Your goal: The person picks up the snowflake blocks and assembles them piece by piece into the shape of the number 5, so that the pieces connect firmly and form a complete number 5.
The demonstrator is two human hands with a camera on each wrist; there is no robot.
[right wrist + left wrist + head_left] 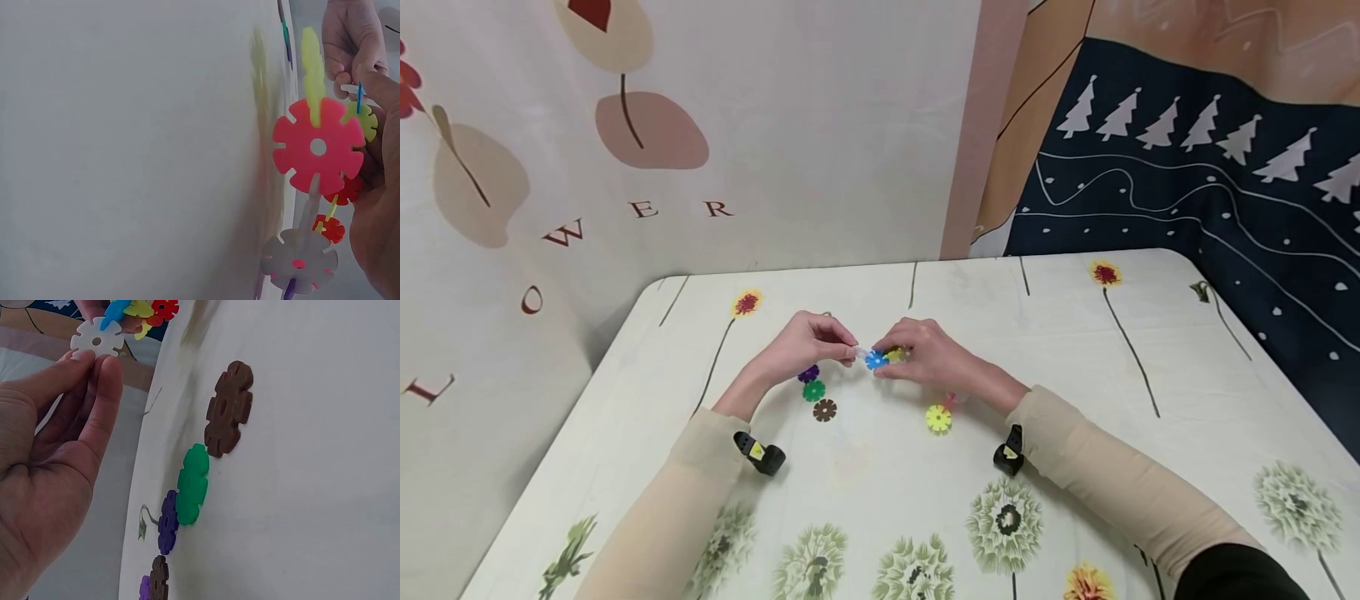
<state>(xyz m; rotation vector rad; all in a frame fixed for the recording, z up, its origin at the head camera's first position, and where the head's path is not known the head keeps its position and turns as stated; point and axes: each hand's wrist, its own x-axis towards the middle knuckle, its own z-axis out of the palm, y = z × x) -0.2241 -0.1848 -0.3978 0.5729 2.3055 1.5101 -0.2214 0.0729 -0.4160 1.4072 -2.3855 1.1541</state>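
- Fingers (109,387) of the left hand (805,346) pinched together on a white, flower-shaped plastic disc (81,344), up above the pale, flower-printed counter (865,483)
- Over on the right hand (928,354), fingers clamped on a blue notched plastic disc (871,362), its edge meeting the white disc; fully slotted or not, can't tell
- Beyond the blue, a yellow-green notched disc (140,307) and a red notched disc (169,309): this chain looks well under way
- Nearby, a pink notched disc (318,165) joined to a yellow disc (312,62) and a translucent whitish disc (294,253); same chain or not, unclear
- Apparently unjoined by the left hand: brown (231,400), green (192,484) and dark purple (167,522) flower-shaped plastic discs, so linking seems unfinished
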